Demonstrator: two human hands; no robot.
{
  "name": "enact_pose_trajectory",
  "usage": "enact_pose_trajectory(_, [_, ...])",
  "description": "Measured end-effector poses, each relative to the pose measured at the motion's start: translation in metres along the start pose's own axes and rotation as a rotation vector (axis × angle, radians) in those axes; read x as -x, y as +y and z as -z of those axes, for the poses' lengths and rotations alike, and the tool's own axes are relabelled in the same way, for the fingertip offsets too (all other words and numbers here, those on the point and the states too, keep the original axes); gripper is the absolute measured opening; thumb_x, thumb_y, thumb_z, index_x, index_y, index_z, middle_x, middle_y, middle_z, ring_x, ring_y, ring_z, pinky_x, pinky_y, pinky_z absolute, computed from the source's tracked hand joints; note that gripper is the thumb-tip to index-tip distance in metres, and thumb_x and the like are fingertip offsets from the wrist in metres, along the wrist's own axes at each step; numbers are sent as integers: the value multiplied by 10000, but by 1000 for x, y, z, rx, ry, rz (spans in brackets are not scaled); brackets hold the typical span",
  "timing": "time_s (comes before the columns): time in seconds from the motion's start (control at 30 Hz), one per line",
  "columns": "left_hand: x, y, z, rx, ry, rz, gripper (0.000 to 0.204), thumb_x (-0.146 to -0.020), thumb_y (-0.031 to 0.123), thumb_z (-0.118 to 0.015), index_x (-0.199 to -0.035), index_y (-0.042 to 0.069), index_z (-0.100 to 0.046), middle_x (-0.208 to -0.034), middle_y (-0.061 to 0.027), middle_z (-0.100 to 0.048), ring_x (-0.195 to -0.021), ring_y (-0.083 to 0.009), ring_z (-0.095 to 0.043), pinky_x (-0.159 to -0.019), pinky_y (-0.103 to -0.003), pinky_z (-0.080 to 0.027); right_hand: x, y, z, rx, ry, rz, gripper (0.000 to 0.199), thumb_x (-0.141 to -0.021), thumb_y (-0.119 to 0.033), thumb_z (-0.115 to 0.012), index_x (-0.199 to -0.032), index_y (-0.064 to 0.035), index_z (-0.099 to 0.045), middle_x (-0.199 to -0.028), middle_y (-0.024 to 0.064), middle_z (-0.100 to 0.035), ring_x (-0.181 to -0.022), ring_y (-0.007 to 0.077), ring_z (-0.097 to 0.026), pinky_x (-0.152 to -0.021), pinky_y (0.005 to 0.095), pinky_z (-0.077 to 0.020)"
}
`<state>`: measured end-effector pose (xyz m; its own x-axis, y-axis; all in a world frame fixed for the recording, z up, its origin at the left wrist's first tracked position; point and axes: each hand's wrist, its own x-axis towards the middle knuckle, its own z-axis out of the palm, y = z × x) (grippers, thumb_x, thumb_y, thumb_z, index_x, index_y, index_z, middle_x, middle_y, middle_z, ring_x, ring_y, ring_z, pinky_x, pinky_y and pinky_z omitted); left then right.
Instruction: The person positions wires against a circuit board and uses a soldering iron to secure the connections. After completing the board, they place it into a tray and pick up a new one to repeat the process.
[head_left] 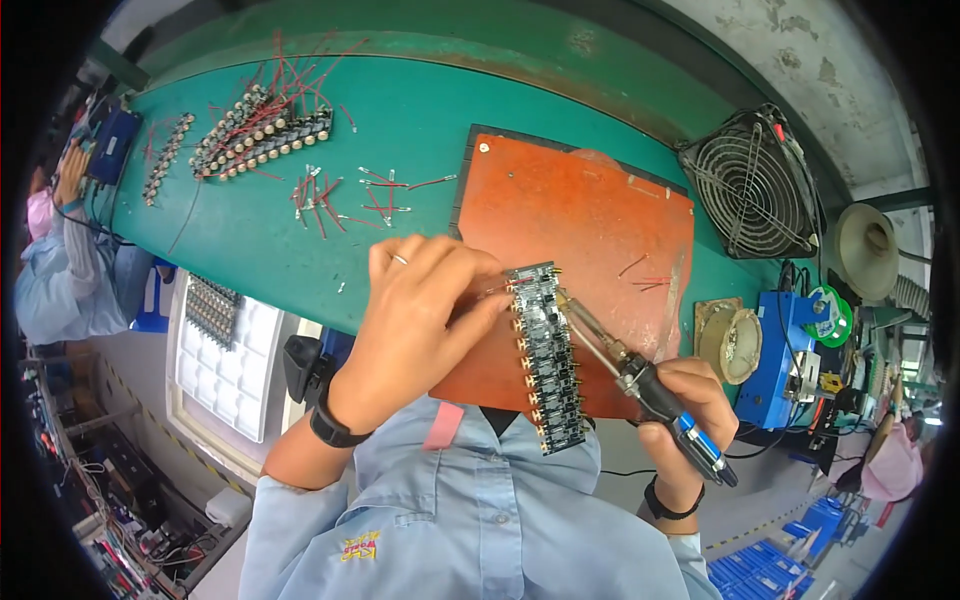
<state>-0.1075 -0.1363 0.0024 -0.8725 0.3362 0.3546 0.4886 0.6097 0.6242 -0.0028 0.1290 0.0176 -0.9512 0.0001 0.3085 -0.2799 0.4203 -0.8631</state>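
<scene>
A black strip of joined circuit boards with brass-coloured parts along its left edge lies on the orange mat, its near end reaching past the mat's near edge. My left hand is at the strip's far left corner, thumb and forefinger pinched on a short red wire that touches the board. My right hand is wrapped round the black and blue handle of a soldering iron. A thin metal tube runs beside its shaft. The iron's tip meets or nearly meets the strip's far right side.
Loose red wires and wired board strips lie on the green bench at far left. A few red wires rest on the mat. On the right stand a fan, a round dish and a blue soldering unit. Other people sit at both sides.
</scene>
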Motion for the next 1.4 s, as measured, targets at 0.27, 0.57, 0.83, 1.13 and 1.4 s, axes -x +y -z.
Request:
enact_pose_trajectory(0.27, [2,-7,-7,15,-48,-81,132,-758,65,-716,-870,70,-646,-829,-28,-582,-762,-211,-518,-798,-356,-344,-17,-8,2,40,-95,-25,509,-701,-313,-808,-1011,43,-616,-958,186,-633,-845,257,-605,-736,348,-482])
enact_pose_trajectory(0.57, [-3,-9,-7,4,-62,-95,171,-718,45,-732,-860,75,-641,-829,-22,-567,-773,-215,-517,-797,-357,-348,-36,-7,-5,63,-241,7,483,-656,-229,-831,-1012,31,-633,-948,195,-650,-856,311,-629,-768,405,-494])
enact_pose_trajectory(0.83, [-2,-8,-8,26,-62,-68,172,-707,46,-737,-840,73,-632,-815,-22,-567,-763,-216,-519,-780,-357,-353,-40,-8,-6,82,-281,5,471,-635,-157,-841,-1018,31,-642,-964,203,-657,-865,319,-641,-755,395,-511])
enact_pose_trajectory(1.13, [-2,-9,-10,26,-23,-75,165,-706,49,-742,-826,68,-630,-787,-23,-563,-736,-215,-518,-755,-351,-349,-42,-18,-6,183,-323,39,514,-651,-238,-833,-1033,35,-625,-944,198,-646,-837,311,-624,-747,403,-487])
enact_pose_trajectory(1.4, [-3,-7,-7,-3,-24,-56,144,-723,49,-738,-818,66,-631,-774,-22,-560,-727,-211,-511,-738,-345,-343,-42,-19,-6,208,-334,58,517,-650,-236,-832,-1039,33,-624,-933,201,-645,-839,312,-624,-744,400,-488])
